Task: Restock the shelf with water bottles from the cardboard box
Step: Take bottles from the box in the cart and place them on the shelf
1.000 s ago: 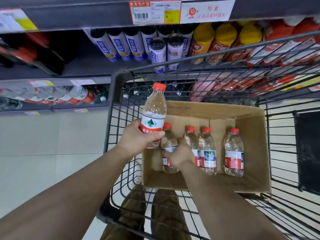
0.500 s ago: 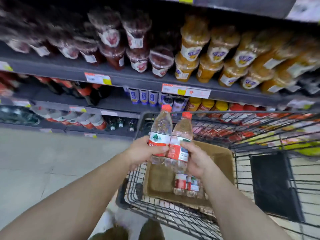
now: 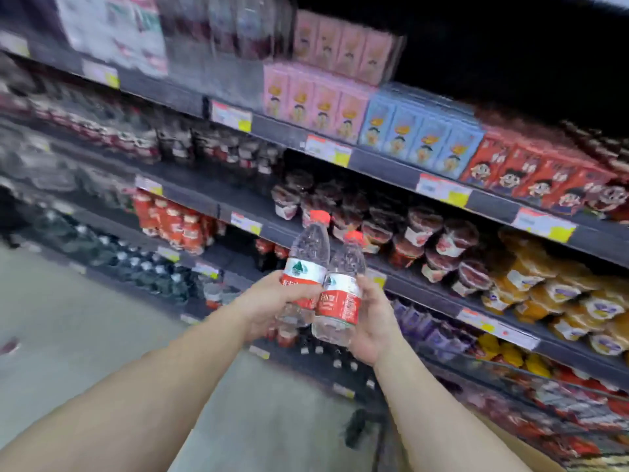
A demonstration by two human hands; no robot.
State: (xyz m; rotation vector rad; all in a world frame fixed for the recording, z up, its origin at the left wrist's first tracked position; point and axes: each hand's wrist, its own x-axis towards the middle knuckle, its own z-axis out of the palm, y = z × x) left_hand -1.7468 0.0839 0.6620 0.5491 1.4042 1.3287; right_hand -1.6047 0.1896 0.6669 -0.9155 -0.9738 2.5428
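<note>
Two clear water bottles with red caps and red-and-white labels are held side by side in front of the shelves. My left hand (image 3: 269,301) grips the left water bottle (image 3: 308,264) around its label. My right hand (image 3: 371,321) grips the right water bottle (image 3: 342,291) from the right side. The two bottles touch each other. The cardboard box shows only as a brown sliver (image 3: 531,453) at the lower right. The picture is blurred by motion.
Dark shelving (image 3: 408,168) runs from upper left to lower right, packed with pink, blue and red cartons (image 3: 422,131), dark jars, orange cups (image 3: 558,298) and red-capped bottles (image 3: 177,226). Pale floor (image 3: 85,318) lies at the left. A corner of the black cart (image 3: 360,427) shows below my arms.
The view has swung up and left from the cart to the shelves. Both hands have lifted the two bottles out of the box and carry them together toward the shelving.
</note>
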